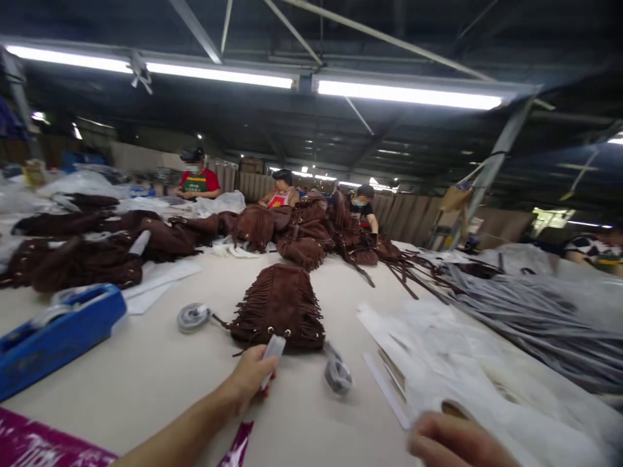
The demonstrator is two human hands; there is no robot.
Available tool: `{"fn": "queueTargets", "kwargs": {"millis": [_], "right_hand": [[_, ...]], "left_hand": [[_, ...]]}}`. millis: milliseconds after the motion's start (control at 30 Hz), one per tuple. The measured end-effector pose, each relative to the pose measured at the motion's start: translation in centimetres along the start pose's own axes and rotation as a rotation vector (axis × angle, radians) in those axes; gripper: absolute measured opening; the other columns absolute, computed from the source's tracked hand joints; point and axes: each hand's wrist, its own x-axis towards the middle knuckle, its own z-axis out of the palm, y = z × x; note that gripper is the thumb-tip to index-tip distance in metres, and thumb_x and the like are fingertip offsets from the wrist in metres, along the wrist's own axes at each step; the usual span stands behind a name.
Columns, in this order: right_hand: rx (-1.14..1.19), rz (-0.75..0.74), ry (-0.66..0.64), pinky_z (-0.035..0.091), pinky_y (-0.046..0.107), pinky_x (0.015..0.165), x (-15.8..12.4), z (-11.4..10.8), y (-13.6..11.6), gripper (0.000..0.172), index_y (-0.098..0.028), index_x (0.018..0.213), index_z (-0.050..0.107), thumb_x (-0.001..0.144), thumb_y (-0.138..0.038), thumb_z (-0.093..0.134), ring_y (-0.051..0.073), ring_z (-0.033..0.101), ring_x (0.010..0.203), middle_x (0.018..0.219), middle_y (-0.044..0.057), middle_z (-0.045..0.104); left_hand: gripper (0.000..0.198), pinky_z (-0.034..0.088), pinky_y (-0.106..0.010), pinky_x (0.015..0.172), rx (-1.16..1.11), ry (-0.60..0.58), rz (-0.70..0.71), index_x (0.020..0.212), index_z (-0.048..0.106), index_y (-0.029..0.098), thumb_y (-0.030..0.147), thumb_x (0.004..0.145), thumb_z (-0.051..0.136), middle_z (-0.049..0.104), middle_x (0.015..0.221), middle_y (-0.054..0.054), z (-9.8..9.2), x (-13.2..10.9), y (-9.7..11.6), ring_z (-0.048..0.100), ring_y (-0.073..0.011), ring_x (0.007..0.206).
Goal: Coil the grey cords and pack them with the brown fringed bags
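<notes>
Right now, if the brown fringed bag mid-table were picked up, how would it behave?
The brown fringed bag would probably sag, not hold shape: it lies flat and slumped on the table. Its fringe rows would likely dangle and swing. Its matte, suede-like surface suggests little slipping.

the pale beige worktop (146, 383) carries one fringed brown bag (280, 311) in the middle, a grey tape roll (193, 316) just beside it, a blue tape dispenser (53, 334) at the left, white paper sheets (462, 363) at the right, and a heap of brown bags (302, 233) further back.
</notes>
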Motion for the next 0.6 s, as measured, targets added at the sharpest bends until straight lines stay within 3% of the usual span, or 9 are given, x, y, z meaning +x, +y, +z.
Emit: {"fn": "queueTargets", "kwargs": {"millis": [100,167,267,400,600], "right_hand": [[0.153,-0.074,-0.252,0.041,0.026,0.059,3.6,5.0,-5.0,0.026,-0.020,0.062,0.066,0.075,-0.042,0.064,0.017,0.054,0.063,0.060,0.001,0.061],[0.178,-0.108,-0.271,0.037,0.025,0.058,6.9,8.3,-7.0,0.022,-0.018,0.061,0.063,0.074,-0.035,0.059,0.015,0.050,0.061,0.059,0.000,0.059],[0.071,-0.118,-0.255,0.031,0.024,0.053,11.1,11.9,-7.2,0.019,-0.017,0.054,0.058,0.070,-0.026,0.054,0.012,0.043,0.054,0.053,-0.002,0.053],[-0.006,-0.068,-0.265,0.029,0.024,0.051,13.5,13.4,-5.3,0.020,-0.016,0.047,0.056,0.066,-0.021,0.053,0.011,0.041,0.048,0.045,-0.003,0.048],[-0.023,0.034,-0.250,0.029,0.024,0.050,14.0,13.5,-4.7,0.020,-0.016,0.047,0.061,0.065,-0.025,0.059,0.011,0.043,0.048,0.044,-0.002,0.051]], "left_hand": [[0.030,0.028,-0.018,0.035,0.002,-0.004,0.034,0.069,0.048,0.018,0.043,0.070,0.064,0.045,0.052,0.008,1.1,0.1,0.0,0.037,-0.0064,0.038],[0.027,0.029,-0.019,0.035,0.005,-0.020,0.058,0.069,0.050,0.018,0.042,0.067,0.063,0.045,0.052,0.007,1.5,0.2,0.0,0.038,-0.0073,0.039],[0.026,0.030,-0.019,0.035,0.013,-0.046,0.085,0.073,0.056,0.016,0.040,0.066,0.062,0.048,0.054,0.006,1.3,0.2,0.1,0.040,-0.0082,0.041],[0.024,0.032,-0.020,0.035,0.022,-0.097,0.104,0.076,0.058,0.015,0.038,0.068,0.057,0.048,0.055,0.005,0.7,0.6,-0.3,0.041,-0.0095,0.041],[0.020,0.035,-0.020,0.037,0.028,-0.200,0.130,0.078,0.058,0.015,0.029,0.064,0.056,0.049,0.057,0.005,0.1,0.8,-0.4,0.044,-0.0104,0.045]]}}
